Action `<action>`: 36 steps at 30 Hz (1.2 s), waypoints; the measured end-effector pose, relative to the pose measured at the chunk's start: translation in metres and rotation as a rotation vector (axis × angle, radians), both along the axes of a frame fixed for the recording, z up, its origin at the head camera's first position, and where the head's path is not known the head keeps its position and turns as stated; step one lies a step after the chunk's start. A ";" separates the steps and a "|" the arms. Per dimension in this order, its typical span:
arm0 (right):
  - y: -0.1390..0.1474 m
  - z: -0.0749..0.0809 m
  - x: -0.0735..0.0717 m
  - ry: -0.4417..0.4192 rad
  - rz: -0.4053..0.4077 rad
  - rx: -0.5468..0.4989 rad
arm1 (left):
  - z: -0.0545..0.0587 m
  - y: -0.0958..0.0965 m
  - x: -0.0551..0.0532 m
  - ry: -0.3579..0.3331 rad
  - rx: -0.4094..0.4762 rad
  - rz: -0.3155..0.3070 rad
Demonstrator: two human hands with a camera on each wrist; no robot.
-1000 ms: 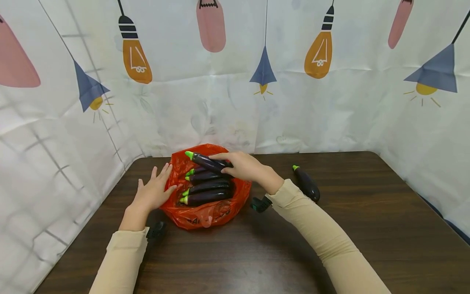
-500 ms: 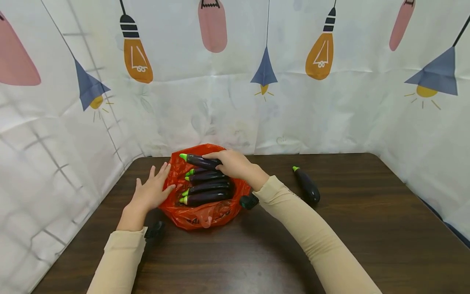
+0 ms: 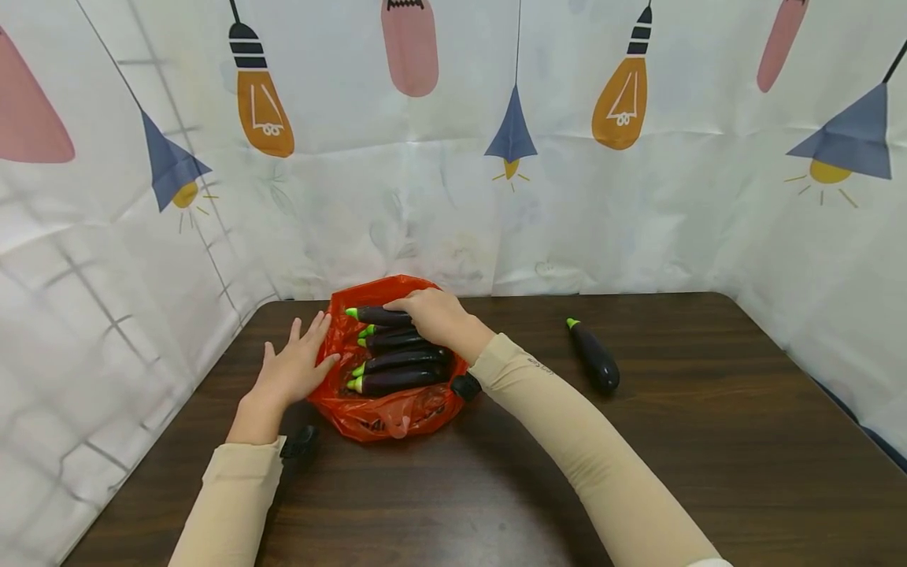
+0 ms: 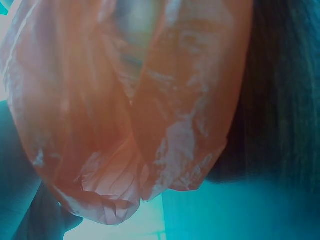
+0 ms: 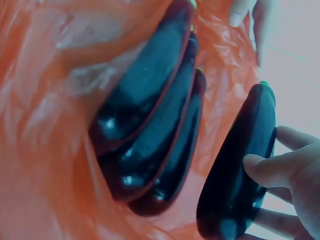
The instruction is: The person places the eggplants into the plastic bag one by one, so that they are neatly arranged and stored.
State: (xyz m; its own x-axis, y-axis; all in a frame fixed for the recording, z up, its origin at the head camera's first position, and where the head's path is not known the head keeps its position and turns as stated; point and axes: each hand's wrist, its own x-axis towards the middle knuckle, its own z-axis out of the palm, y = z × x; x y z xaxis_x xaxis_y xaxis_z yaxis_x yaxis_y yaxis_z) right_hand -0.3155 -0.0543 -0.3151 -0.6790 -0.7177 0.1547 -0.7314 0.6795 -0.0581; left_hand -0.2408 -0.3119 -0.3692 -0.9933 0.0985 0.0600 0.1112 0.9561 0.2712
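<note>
With thumb and fingers, my right hand (image 3: 441,319) grips a dark purple eggplant (image 3: 374,316) with a green stem end, at the back inside of an open red plastic bag (image 3: 354,421). The right wrist view shows the held eggplant (image 5: 235,160) beside several others, the thumb across its near side. More eggplants (image 3: 404,380) lie side by side in the bag, stems to the left. My left hand (image 3: 290,368), fingers spread, rests against the bag's left edge. Crumpled bag plastic (image 4: 185,95) fills much of the left wrist view and hides the left fingers.
A single eggplant (image 3: 594,358) lies on the dark wooden table (image 3: 708,409), right of the bag. Behind the table hangs a white curtain (image 3: 453,205) printed with lamps and bulbs. It also runs along the left and right sides.
The right hand has moved left and down with its eggplant, bringing it in line behind the others in the bag. My left hand has stayed nearly still at the bag's edge.
</note>
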 end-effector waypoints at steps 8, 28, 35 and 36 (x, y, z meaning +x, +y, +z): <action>-0.007 -0.009 -0.003 0.053 -0.045 0.050 | 0.004 0.002 0.003 0.003 0.003 0.005; -0.023 -0.021 -0.011 0.042 -0.072 0.123 | 0.005 0.006 0.008 0.036 -0.037 0.022; -0.022 -0.023 -0.014 0.073 -0.082 0.117 | 0.003 0.007 0.008 0.033 -0.037 0.024; -0.022 -0.024 -0.015 0.075 -0.086 0.121 | 0.003 0.007 0.008 0.032 -0.034 0.025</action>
